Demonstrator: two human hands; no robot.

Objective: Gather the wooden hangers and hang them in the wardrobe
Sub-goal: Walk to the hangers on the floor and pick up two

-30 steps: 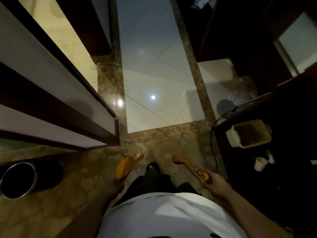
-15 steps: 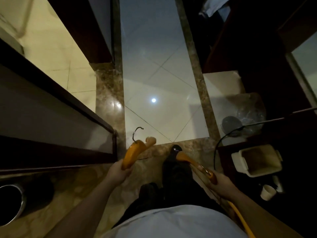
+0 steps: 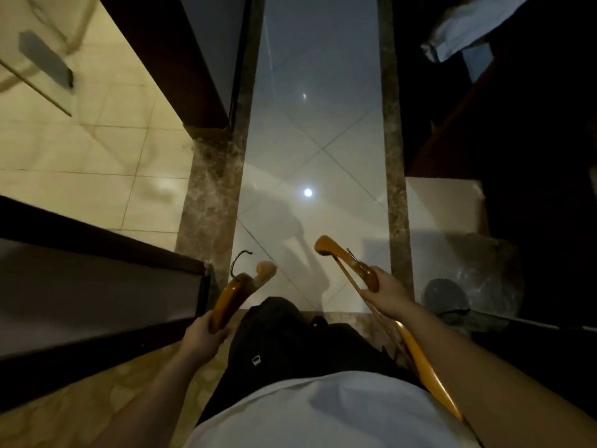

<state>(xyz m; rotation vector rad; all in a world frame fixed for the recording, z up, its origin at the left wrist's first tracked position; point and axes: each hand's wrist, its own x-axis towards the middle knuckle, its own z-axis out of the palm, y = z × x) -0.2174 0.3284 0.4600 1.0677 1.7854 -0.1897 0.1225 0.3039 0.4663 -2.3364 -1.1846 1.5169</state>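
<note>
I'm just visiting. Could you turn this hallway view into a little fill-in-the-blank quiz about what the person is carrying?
1. The left hand and the right hand each grip a wooden ____.
2. The left hanger shows a dark metal ____ at its top.
3. The right hanger is held above the glossy tiled ____.
Missing words: hanger, hook, floor.

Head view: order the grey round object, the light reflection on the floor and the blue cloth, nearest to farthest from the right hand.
1. Grey round object, just right of the right hand.
2. Light reflection, ahead and slightly left.
3. Blue cloth, far ahead, upper right.
</note>
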